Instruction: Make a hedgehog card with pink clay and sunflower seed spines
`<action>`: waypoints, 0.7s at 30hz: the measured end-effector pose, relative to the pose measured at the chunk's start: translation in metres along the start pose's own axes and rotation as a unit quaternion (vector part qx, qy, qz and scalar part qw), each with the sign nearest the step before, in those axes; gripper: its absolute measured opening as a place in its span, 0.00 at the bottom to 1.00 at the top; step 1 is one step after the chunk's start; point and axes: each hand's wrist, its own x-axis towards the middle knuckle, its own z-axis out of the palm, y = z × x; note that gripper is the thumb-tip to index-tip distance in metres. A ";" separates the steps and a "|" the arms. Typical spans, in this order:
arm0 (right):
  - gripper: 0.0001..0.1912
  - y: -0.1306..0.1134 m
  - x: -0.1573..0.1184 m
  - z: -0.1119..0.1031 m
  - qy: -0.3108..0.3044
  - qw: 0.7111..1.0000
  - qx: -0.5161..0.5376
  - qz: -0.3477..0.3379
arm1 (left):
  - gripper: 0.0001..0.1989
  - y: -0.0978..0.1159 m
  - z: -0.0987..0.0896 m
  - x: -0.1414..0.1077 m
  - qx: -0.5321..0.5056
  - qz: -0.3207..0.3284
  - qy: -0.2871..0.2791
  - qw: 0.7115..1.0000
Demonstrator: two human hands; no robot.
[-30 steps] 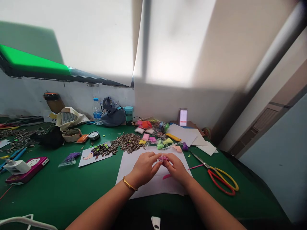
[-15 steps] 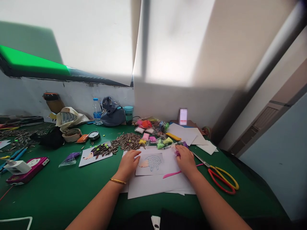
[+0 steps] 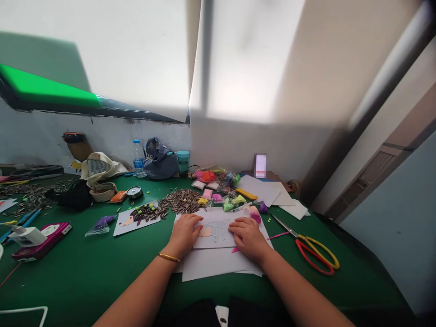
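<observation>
A small white card with a drawn hedgehog-like animal (image 3: 215,229) lies on a stack of larger white paper (image 3: 207,265). Its face is a peach-coloured patch; its body is drawn in dotted lines. My left hand (image 3: 185,235) rests on the card's left edge, fingers extended and holding nothing. At the right edge lies my right hand (image 3: 249,237), fingers spread on the card and paper. Under that hand passes a pink plastic modelling tool (image 3: 276,235), partly hidden. Just beyond the right fingers are a pink lump (image 3: 255,215), apparently clay, and a purple lump (image 3: 263,207).
Scissors (image 3: 308,250) with red and yellow handles lie to the right. Behind the paper are a seed pile (image 3: 184,200), coloured clay packets (image 3: 207,175) and a yellow cutter (image 3: 247,194). A seed-covered hedgehog card (image 3: 122,227) and purple packet (image 3: 101,223) lie left.
My right hand has moved left and nearer, from the pink lump onto the card's right edge, uncovering the lump and covering more of the pink tool. My left hand stays nearly still.
</observation>
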 end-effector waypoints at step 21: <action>0.15 0.001 -0.001 0.001 0.012 1.000 0.005 0.005 | 0.15 -0.003 0.003 0.010 -0.015 -0.073 -0.002 0.997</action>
